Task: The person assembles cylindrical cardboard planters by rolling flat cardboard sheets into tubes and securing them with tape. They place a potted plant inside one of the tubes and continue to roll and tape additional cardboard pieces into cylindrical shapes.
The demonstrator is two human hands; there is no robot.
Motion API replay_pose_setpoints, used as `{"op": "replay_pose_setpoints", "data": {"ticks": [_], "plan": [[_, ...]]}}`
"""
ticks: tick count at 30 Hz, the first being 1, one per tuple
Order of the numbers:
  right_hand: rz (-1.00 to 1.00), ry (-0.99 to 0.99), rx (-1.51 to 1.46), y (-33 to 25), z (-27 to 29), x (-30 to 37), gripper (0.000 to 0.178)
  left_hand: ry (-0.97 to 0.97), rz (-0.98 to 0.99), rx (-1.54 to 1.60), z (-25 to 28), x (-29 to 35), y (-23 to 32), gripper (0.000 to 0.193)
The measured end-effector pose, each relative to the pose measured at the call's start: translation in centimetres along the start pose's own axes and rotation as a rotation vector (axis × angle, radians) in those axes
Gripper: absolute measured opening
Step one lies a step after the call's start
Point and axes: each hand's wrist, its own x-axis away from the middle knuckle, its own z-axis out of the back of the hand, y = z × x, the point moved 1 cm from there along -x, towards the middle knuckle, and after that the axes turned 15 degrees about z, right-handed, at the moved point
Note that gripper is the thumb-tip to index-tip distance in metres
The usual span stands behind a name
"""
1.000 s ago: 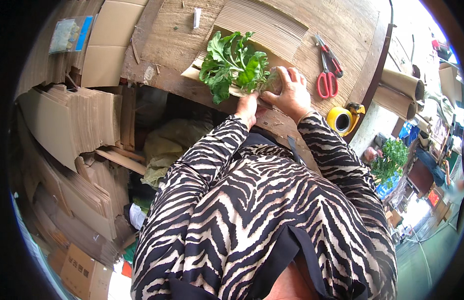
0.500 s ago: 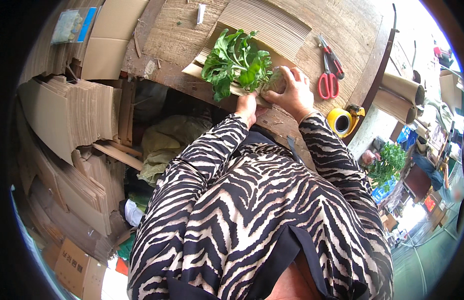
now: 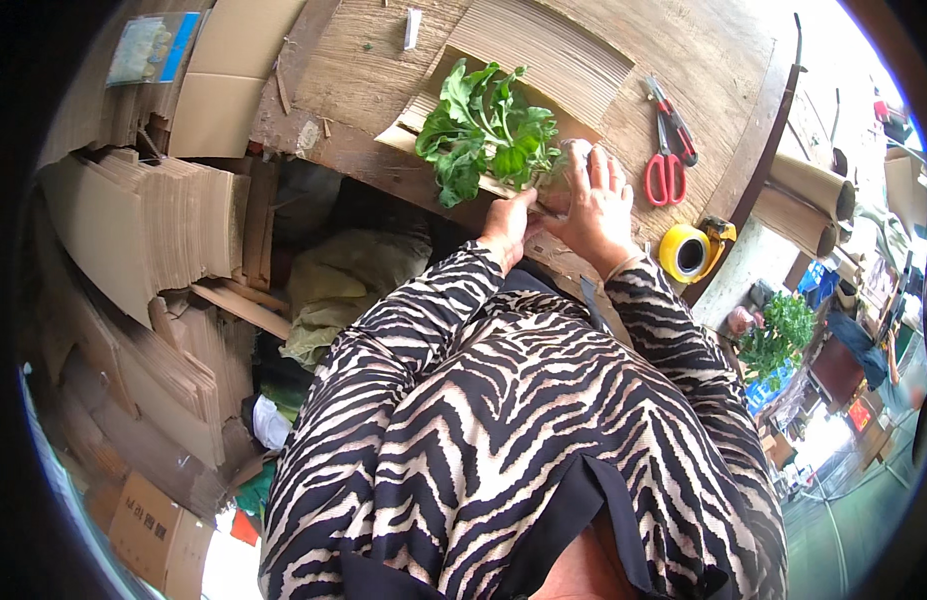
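Note:
A leafy green plant lies on a stack of corrugated cardboard sheets at the near edge of the wooden table, its leaves toward the left. Its wrapped root ball is mostly covered by my right hand, whose long fingers lie over its right side with the thumb nearer me. Close beside it, my left hand is closed at the cardboard's near edge, thumb up by the plant's base; its other fingers are hidden beneath.
Red-handled scissors and a red cutter knife lie to the right, with a yellow tape roll at the table's corner. Stacked cardboard fills the left side. Another leafy plant stands lower right.
My right hand's fingers have straightened and now cover more of the root ball. The plant's leaves have turned slightly, and my left thumb has shifted up to the right.

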Motion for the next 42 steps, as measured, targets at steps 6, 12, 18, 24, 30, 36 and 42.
{"op": "replay_pose_setpoints", "data": {"ticks": [6,12,18,24,30,36,42], "plan": [[0.088,0.083,0.128,0.4,-2.7,1.0,0.102,-0.126,-0.043,-0.207,0.0,3.3,1.3,0.018],[0.127,0.154,0.071,0.9,-2.5,0.6,0.087,0.164,-1.240,-1.403,0.7,9.5,5.8,0.027],[0.122,0.146,0.014,1.3,-1.8,0.1,0.083,0.193,-1.418,-1.706,2.0,9.1,12.7,0.030],[0.093,0.063,0.012,1.3,-1.4,0.1,0.088,0.015,-1.327,-2.022,1.7,8.1,16.8,0.028],[0.103,0.070,0.002,1.6,-1.5,-0.1,0.082,-0.031,-1.264,-2.040,4.8,8.3,17.2,0.029],[0.087,0.092,0.038,2.0,-2.3,0.0,0.086,-0.093,-1.531,-1.632,2.0,13.2,13.0,0.034],[0.062,0.061,0.114,2.1,-4.5,0.6,0.073,-0.246,-1.346,-1.944,-5.9,8.9,9.5,0.098]]}}
